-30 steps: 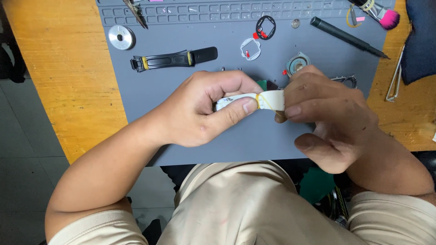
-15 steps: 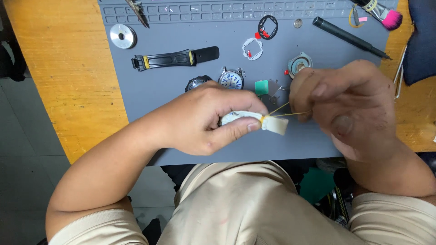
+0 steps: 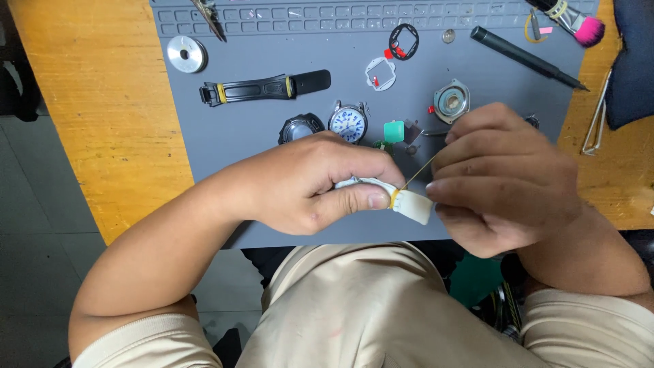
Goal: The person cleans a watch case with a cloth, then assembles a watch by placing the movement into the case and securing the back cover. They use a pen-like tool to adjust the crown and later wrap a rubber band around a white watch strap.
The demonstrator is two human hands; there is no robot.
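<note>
Fingers of the left hand (image 3: 310, 184) are curled tight, thumb pressed along the underside of a white watch strap (image 3: 412, 204), so the piece is pinned and its end juts toward three o'clock where it can be worked on; the right hand (image 3: 504, 180) is bunched closed, fingertips pinching a thin yellowish pin (image 3: 417, 172) that slants down to the strap's yellow-marked joint, a grip that keeps so slender a tool steady; both hands hover low over the near edge of the grey work mat (image 3: 259, 136), presumably so anything dropped lands on it. Loose parts lie spread across the mat beyond the hands, apart from one another and easy to tell apart: a black strap (image 3: 266, 88) at eleven o'clock, a blue-dialled watch face (image 3: 348, 123) and a dark watch case (image 3: 300, 127) just above the left knuckles, a small green block (image 3: 393, 131) at twelve, a round metal case back (image 3: 451, 101) at one, a black pen-like tool (image 3: 524, 57) farther out, and a silver disc (image 3: 186, 53) near the mat's far left corner.
</note>
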